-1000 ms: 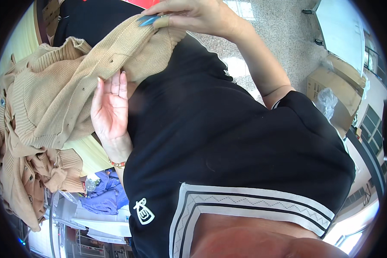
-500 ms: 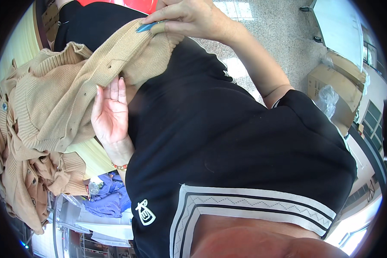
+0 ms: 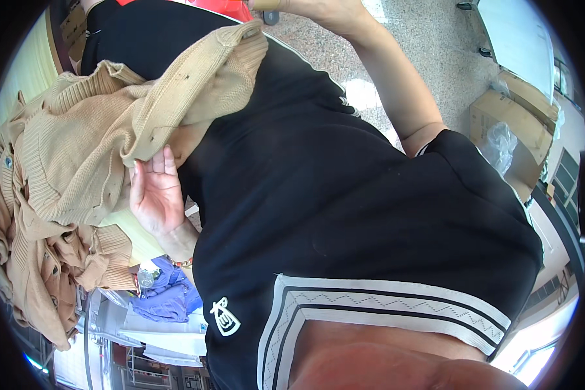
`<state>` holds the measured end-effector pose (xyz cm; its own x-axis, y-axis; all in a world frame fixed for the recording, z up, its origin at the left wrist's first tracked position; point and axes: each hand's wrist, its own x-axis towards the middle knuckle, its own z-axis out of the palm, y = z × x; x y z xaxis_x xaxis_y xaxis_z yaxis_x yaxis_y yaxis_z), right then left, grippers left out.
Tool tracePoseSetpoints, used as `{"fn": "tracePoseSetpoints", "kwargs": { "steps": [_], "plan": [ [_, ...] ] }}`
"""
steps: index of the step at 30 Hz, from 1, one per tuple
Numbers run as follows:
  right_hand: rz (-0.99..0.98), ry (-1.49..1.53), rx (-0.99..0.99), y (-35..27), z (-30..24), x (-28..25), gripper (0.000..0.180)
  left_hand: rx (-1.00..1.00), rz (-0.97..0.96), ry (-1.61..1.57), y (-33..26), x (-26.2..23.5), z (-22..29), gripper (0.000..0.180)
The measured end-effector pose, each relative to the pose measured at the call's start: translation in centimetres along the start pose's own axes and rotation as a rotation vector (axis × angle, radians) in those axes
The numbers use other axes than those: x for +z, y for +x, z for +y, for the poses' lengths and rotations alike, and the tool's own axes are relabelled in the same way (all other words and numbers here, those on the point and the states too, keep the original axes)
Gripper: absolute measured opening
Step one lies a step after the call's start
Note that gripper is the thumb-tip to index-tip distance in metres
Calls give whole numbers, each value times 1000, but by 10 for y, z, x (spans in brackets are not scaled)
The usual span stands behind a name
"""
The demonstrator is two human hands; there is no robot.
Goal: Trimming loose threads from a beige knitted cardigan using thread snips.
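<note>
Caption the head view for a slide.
Left hand under a tan ribbed knit cardigan; right hand lifts its end.

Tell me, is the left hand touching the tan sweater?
Touching. The head view shows the left hand under the tan sweater, its fingertips tucked beneath the knit fold with no gap.

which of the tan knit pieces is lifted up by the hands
The tan cardigan draped across the black shirt, above the left hand; the other tan knitwear lies heaped at the left.
</note>
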<state>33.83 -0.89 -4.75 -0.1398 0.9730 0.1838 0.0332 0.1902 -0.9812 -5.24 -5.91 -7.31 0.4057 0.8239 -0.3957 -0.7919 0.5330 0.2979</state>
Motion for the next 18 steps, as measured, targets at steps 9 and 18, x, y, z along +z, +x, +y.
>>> {"fn": "tracePoseSetpoints", "kwargs": {
  "steps": [9,18],
  "plan": [
    [26,-57,185,-12,19,-9,31,956,361,2332,-24,69,19,86],
    [217,111,199,1,31,19,30,897,379,2661,44,57,34,61]
  ]
}}
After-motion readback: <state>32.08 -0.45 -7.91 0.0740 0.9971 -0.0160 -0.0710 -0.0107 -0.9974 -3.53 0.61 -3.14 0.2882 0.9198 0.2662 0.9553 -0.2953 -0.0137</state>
